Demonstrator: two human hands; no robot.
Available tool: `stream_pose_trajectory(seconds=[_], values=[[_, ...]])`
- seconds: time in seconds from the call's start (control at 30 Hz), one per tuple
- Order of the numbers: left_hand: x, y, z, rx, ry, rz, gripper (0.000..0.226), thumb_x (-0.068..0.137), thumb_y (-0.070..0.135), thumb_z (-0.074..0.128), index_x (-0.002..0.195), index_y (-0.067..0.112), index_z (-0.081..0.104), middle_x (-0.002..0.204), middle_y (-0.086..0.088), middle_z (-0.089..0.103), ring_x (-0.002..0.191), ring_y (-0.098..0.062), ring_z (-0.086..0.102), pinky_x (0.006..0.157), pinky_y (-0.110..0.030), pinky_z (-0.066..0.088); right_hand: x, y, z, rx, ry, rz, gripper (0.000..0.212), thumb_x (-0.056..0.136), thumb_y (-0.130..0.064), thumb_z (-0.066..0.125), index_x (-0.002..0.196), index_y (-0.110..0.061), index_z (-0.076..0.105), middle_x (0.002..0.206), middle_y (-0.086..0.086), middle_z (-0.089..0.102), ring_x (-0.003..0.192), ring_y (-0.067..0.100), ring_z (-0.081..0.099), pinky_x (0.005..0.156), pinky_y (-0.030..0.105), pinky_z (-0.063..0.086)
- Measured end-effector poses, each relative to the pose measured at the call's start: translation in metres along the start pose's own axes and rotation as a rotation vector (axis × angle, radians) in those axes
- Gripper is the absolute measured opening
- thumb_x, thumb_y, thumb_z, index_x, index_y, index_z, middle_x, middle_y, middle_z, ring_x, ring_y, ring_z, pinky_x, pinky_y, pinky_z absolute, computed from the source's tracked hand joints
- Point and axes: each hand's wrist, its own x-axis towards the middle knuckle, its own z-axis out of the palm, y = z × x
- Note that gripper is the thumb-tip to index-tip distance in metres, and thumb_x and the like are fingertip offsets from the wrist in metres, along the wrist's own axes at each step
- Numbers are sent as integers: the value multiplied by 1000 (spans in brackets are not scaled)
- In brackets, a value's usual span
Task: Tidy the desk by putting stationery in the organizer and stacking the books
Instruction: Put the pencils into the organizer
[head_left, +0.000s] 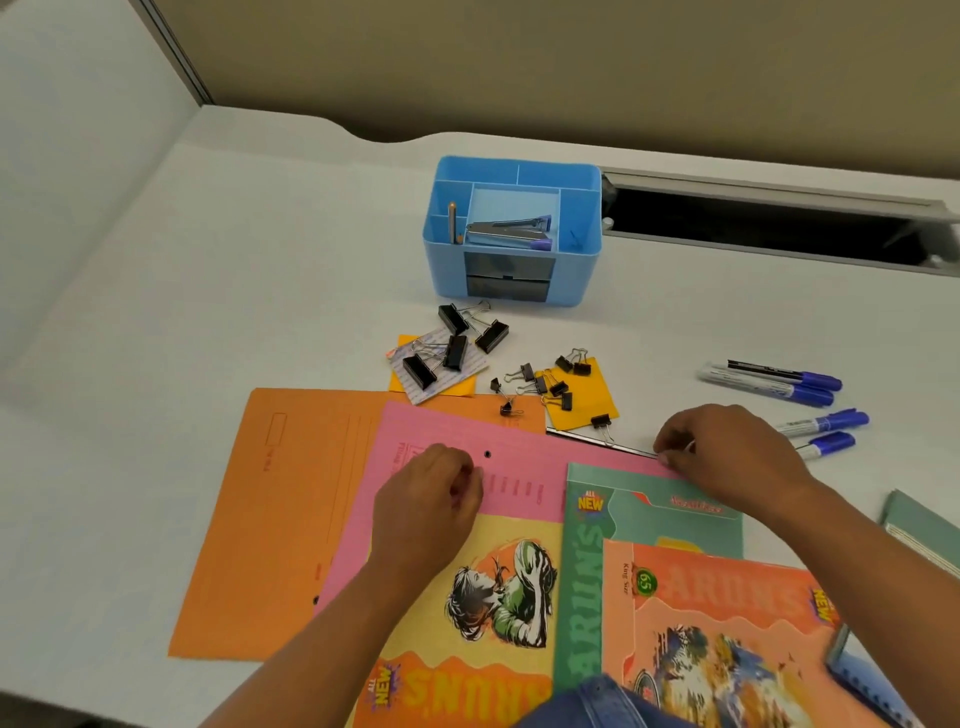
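Steel ruler (631, 450) lies pinched at 1 end by right hand (727, 457).

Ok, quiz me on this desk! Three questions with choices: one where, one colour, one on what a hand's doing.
1. Where is the stapler? A in the organizer B on the pink folder C under a book
2. The markers' caps are? A red B blue C green
3. The right hand is? A holding a marker B flat on a book C pinching the metal strip
Answers: 1 A, it lies in the middle compartment; 2 B, every cap shows blue; 3 C, fingertips meet the strip's end.
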Motion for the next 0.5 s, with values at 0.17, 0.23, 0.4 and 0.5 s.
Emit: stream_pose_trajectory(seconds=[0.17,0.23,0.4,0.5], values=[[-3,-4,6,52,-1,61,18,88,29,60,74,19,59,67,8,55,56,-13,51,48,-26,41,1,0,-5,3,17,-2,6,82,-35,68,86,-39,69,93,-13,72,85,14,64,76,35,55],[-3,-4,6,51,-4,60,16,87,29,63,75,19,60,68,8,55,56,-13,51,49,-26,40,2,-1,-7,-19,26,-5,12,81,-36,70,92,-39,69,96,-13,71,88,14,63,75,34,54],[-3,-6,7,45,-9,72,15,88,30,60,77,20,60,68,9,55,57,-11,51,49,-27,43,1,-10,-7,-196,103,-39,19,84,-37,67,103,-38,64,102,-12,68,93,15,62,70,29,49],[-3,-6,8,46,-9,73,15,88,31,59,77,20,60,68,10,54,57,-11,50,49,-28,43,3,-13,-5,-285,193,-30,23,86,-26,62,107,-35,64,100,-9,69,89,16,63,66,29,48]])
